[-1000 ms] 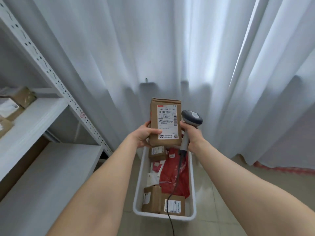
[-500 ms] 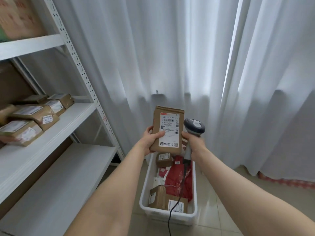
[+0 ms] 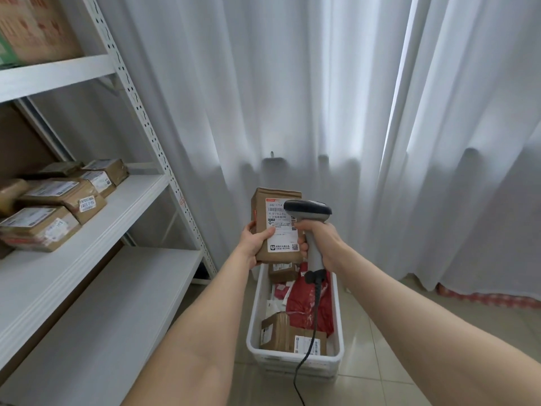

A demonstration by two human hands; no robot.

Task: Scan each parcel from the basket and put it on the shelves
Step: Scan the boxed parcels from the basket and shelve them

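My left hand (image 3: pixel 254 241) grips a brown cardboard parcel (image 3: pixel 270 212) upright, its white label facing me. My right hand (image 3: pixel 320 239) holds a grey barcode scanner (image 3: pixel 309 213) by the handle, with the scanner head in front of the label's upper right corner. Its black cable hangs down over the white basket (image 3: pixel 253 326) on the floor below. In the basket lie several brown parcels (image 3: pixel 278 335) and a red bag (image 3: pixel 310 306). The white metal shelves (image 3: pixel 96 230) stand to the left.
Several labelled brown parcels (image 3: pixel 55 209) lie on the middle shelf at the left. A big carton (image 3: pixel 35 27) sits on the top shelf. The lower shelf board (image 3: pixel 111 312) is bare. White curtains (image 3: pixel 322 98) hang behind the basket; tiled floor shows at the right.
My view has turned left and up, showing more of the shelves. The scanner head has swung left, from beside the parcel to in front of its label.
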